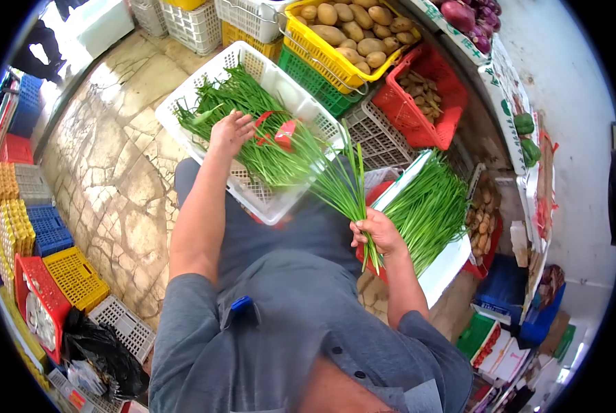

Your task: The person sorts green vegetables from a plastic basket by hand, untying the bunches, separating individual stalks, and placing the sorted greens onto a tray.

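My right hand [376,230] is closed around the stalk ends of a loose bunch of garlic chives [346,182], whose leaves fan up and left over the white plastic basket [273,79]. In that basket lies a thick heap of chives [242,96], with a red band or tag [285,133] on part of it. Above the heap's left side, my left hand [233,131] is open with nothing visible in it; whether it touches the leaves I cannot tell. More chives [428,206] fill a white foam box [449,272] to my right.
Beyond the basket stand a yellow crate [315,51] of potatoes [352,31], a green crate [315,82] and a red crate [445,89] of brownish roots. Stacked crates and egg trays [12,227] line the left side. A black plastic bag [105,351] lies lower left. Stone floor [115,165] shows between.
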`<state>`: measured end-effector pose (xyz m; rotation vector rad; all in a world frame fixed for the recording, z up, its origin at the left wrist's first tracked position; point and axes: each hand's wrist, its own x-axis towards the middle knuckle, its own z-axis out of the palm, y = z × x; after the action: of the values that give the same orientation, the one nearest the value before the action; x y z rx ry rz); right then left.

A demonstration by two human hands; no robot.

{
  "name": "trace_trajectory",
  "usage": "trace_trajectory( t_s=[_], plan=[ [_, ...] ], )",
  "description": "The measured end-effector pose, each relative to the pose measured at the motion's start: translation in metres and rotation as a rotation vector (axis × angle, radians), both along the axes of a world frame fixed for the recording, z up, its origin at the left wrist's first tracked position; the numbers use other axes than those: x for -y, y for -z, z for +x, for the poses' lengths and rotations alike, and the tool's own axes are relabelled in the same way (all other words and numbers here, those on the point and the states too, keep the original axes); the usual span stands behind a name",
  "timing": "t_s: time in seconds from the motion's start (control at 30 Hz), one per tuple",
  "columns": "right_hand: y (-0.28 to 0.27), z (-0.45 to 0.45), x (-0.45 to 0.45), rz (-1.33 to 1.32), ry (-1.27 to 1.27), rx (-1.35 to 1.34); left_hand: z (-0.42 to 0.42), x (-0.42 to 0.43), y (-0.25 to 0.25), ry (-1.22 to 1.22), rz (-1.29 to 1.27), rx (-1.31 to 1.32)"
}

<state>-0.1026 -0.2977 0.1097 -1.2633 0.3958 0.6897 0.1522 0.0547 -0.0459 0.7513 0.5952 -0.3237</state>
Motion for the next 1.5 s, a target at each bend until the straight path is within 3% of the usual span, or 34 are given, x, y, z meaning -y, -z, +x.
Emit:
trace_trajectory(
  t_s=[0.07, 0.17, 0.23, 0.27, 0.3, 0.33, 0.37, 0.5, 0.6, 0.83, 1.03, 1.13, 1.3, 1.33, 1.5],
  plan=[
    [-0.003, -0.006, 0.005, -0.002, 0.028, 0.004, -0.008, 0.007, -0.039, 0.262, 0.524, -0.015],
    [-0.004, -0.009, 0.002, -0.006, 0.063, -0.019, -0.019, 0.032, -0.069, 0.208, 1.144, 0.488],
    [-0.002, -0.007, -0.004, -0.014, 0.073, -0.036, -0.044, 0.061, -0.118, 0.232, 0.864, 0.636],
    [0.000, -0.006, -0.007, -0.018, 0.069, -0.033, -0.061, 0.072, -0.150, 0.437, 0.679, 0.557],
    [0.001, -0.004, -0.009, -0.023, 0.066, -0.031, -0.074, 0.089, -0.145, 0.563, 0.809, 0.610],
    [0.002, -0.004, -0.011, -0.029, 0.063, -0.028, -0.087, 0.101, -0.148, 0.663, 0.739, 0.735],
    [0.007, -0.003, -0.011, -0.029, 0.031, -0.002, -0.099, 0.113, -0.157, 0.753, 0.591, 0.571],
    [0.005, -0.001, -0.019, -0.001, -0.033, -0.002, -0.108, 0.136, -0.128, 0.832, 0.351, 0.395],
    [0.008, -0.002, -0.021, 0.021, -0.033, 0.001, -0.106, 0.142, -0.108, 0.786, 0.259, 0.350],
    [0.010, -0.009, -0.013, 0.058, -0.013, 0.002, -0.095, 0.130, -0.122, 0.721, 0.448, 0.367],
    [0.009, -0.034, 0.012, 0.002, 0.061, 0.030, -0.055, 0.105, -0.103, 0.355, 0.195, 0.360],
    [-0.023, -0.051, 0.038, -0.052, 0.329, -0.003, -0.040, 0.079, -0.104, 0.200, 0.185, 0.331],
    [-0.065, -0.071, 0.111, -0.264, 0.601, 0.307, -0.054, 0.056, -0.092, 0.158, 0.242, 0.243],
    [-0.070, -0.073, 0.126, -0.205, 0.640, 0.399, -0.058, 0.053, -0.090, 0.155, 0.246, 0.224],
    [-0.046, -0.049, 0.164, -0.423, 0.965, 0.444, -0.074, 0.037, -0.056, 0.159, 0.251, 0.197]
  ],
)
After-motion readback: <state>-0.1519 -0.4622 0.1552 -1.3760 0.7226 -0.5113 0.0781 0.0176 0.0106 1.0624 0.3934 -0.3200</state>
